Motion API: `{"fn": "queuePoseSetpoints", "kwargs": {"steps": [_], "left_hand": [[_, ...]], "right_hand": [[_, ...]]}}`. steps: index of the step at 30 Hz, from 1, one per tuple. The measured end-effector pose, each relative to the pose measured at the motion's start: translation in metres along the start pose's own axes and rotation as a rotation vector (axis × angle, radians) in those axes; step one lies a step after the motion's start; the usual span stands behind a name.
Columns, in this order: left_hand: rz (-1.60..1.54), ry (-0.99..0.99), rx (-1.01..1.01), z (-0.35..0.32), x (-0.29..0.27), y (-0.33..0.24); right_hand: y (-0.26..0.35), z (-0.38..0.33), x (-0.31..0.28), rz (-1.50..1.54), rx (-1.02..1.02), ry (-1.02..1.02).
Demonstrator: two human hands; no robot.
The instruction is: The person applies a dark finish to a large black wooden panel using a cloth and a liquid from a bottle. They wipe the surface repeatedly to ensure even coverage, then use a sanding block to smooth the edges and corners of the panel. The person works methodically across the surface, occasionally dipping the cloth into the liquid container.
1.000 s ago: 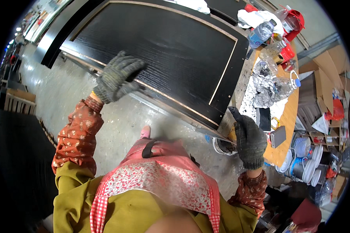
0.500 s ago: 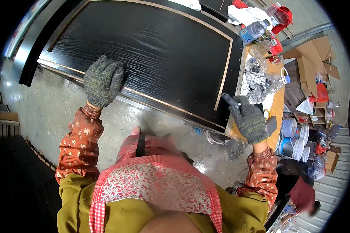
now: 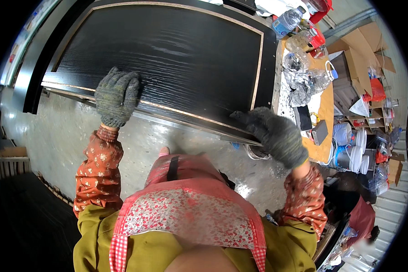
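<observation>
- Two hands in dark grey knitted gloves are what I have at the black panel (image 3: 177, 54), which lies flat, its grain glossy under the light, directly in front of the wearer.
- One pale, narrow strip (image 3: 259, 68) runs just inside the panel's border, on its near, right and far sides.
- My left hand (image 3: 117, 97) rests over the panel's near edge, left of its middle, with the fingers side by side and slightly bent on the black face; its thumb is hidden, so I cannot tell whether it grips the edge.
- My right hand (image 3: 274, 136) is at the panel's near right corner, fingers reaching inward over it; from this angle I cannot tell how far they are closed or whether they hold anything.
- Right of the panel I see a wooden surface (image 3: 327, 109) bearing a clear bottle with a blue label (image 3: 288, 22), a clear jug with a blue cap (image 3: 321, 80), crumpled grey wrap (image 3: 299, 86) and a dark block (image 3: 320, 132).
- Beyond that surface, farther right of the panel, stand white buckets (image 3: 359, 154) and opened cardboard (image 3: 369, 41).
- Well apart from the panel, to its lower right, I make out another person in a dark red top (image 3: 361, 222).
- Bare concrete floor (image 3: 145, 131) shows on the panel's near side.
</observation>
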State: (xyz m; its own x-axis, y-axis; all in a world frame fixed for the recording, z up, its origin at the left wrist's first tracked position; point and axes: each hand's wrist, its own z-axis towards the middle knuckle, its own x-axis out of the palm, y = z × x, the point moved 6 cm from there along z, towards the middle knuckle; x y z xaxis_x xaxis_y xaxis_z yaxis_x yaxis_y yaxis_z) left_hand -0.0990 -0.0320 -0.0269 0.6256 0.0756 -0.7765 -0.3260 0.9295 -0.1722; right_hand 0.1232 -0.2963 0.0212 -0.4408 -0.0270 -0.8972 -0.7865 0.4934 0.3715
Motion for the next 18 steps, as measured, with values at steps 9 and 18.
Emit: {"fn": "queuePoseSetpoints", "kwargs": {"steps": [9,18], "left_hand": [[0.039,0.003,0.020,-0.002,0.005,0.004],[0.065,0.039,0.009,-0.006,0.001,0.003]], "right_hand": [[-0.027,0.059,-0.018,0.252,-0.525,0.096],[-0.007,0.003,0.004,0.163,-0.156,-0.152]]}}
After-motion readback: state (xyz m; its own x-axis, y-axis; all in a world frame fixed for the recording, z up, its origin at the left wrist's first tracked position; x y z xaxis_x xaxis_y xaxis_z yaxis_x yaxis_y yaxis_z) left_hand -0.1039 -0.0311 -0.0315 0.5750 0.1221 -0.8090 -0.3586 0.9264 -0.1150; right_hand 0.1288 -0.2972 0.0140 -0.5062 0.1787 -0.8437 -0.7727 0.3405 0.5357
